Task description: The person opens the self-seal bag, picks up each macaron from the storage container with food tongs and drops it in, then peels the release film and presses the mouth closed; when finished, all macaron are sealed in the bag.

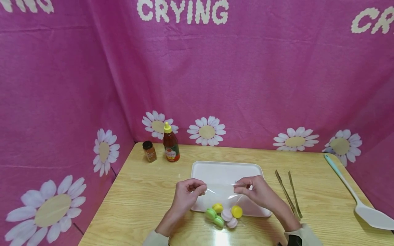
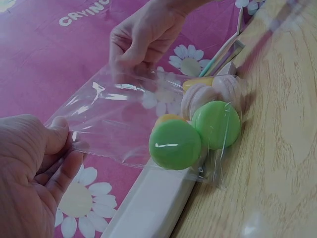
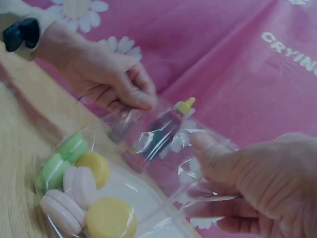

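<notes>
A clear plastic bag with several macarons in green, yellow and pale pink hangs between the two hands. My left hand pinches one upper corner between thumb and fingers. At the opposite corner my right hand pinches the film in the same way. Low in the bag are a green macaron, a yellow macaron and a pale pink macaron. They hang over the near edge of a white tray, which lies flat on the table. The bag's upper edge is stretched between the hands.
Behind the tray on the left stand a sauce bottle with a yellow cap and a small spice jar. To the right lie metal tongs and a white spatula. A pink cloth hangs around the wooden table.
</notes>
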Demonstrator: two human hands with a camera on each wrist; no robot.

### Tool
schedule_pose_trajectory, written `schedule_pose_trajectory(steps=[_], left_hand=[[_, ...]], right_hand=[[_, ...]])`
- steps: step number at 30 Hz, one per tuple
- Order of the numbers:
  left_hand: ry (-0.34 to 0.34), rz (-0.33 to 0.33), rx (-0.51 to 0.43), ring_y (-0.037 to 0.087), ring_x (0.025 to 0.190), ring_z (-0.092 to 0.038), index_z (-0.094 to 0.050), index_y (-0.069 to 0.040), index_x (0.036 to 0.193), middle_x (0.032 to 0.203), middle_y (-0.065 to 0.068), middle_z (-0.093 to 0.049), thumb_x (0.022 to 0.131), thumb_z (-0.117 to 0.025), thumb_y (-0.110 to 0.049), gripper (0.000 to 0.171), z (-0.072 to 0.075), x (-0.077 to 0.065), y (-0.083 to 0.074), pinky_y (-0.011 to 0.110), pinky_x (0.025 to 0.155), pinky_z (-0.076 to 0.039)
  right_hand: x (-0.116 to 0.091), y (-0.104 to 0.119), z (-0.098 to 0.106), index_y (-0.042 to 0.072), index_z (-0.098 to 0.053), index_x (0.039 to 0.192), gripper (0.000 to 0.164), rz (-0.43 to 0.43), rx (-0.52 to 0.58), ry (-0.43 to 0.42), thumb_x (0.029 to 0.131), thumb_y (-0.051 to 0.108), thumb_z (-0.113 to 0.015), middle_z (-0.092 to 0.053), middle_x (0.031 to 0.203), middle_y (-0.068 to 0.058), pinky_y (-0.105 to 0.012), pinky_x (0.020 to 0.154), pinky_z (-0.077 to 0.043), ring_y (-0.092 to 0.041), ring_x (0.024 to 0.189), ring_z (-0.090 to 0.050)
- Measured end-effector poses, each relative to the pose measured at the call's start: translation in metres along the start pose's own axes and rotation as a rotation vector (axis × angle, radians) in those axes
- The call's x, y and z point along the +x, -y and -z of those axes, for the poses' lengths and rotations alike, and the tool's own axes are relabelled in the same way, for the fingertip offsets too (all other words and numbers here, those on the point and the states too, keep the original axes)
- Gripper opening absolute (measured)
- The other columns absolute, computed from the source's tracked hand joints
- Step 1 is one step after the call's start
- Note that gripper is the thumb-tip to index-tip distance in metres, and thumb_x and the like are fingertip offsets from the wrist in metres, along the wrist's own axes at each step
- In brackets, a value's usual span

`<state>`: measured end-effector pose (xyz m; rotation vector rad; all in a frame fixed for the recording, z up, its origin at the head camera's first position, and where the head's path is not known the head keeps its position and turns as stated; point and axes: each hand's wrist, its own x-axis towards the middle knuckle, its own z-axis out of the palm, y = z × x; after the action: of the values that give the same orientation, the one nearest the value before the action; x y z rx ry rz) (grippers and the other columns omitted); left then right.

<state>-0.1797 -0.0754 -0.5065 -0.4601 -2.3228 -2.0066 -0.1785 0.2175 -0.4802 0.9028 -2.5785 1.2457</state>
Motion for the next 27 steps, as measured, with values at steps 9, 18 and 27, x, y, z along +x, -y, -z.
schedule_pose_trajectory(steps=[9,18,27], left_hand=[[0.004,0.033,-0.055,0.016,0.077,-0.072,-0.077,0.002,0.101,0.089,0.013,-0.076,0.095,-0.078,-0.014,0.016,0.005,-0.005,0.008,0.031,0.071,-0.059],[0.013,0.055,-0.096,0.012,0.078,-0.074,-0.073,0.01,0.105,0.09,0.015,-0.079,0.095,-0.074,-0.001,0.015,0.011,-0.016,0.007,0.024,0.071,-0.058],[-0.13,-0.093,-0.118,0.014,0.079,-0.076,-0.074,0.008,0.095,0.087,0.017,-0.078,0.092,-0.076,-0.001,0.01,0.025,-0.035,-0.011,0.024,0.076,-0.057]], right_hand=[[-0.011,-0.007,-0.002,0.006,-0.079,0.094,0.007,-0.037,0.055,-0.094,0.094,0.002,-0.074,-0.072,0.073,0.003,-0.025,0.054,-0.05,-0.01,0.064,-0.065],[-0.017,0.002,-0.013,0.009,-0.076,0.094,0.012,0.005,0.015,-0.16,0.097,-0.001,-0.069,-0.069,0.073,0.008,-0.025,0.056,-0.049,-0.007,0.064,-0.062],[-0.009,0.036,-0.018,0.014,-0.074,0.095,0.024,0.196,0.014,-0.218,0.092,-0.01,-0.07,-0.07,0.077,0.006,-0.015,0.061,-0.046,-0.011,0.067,-0.065]])
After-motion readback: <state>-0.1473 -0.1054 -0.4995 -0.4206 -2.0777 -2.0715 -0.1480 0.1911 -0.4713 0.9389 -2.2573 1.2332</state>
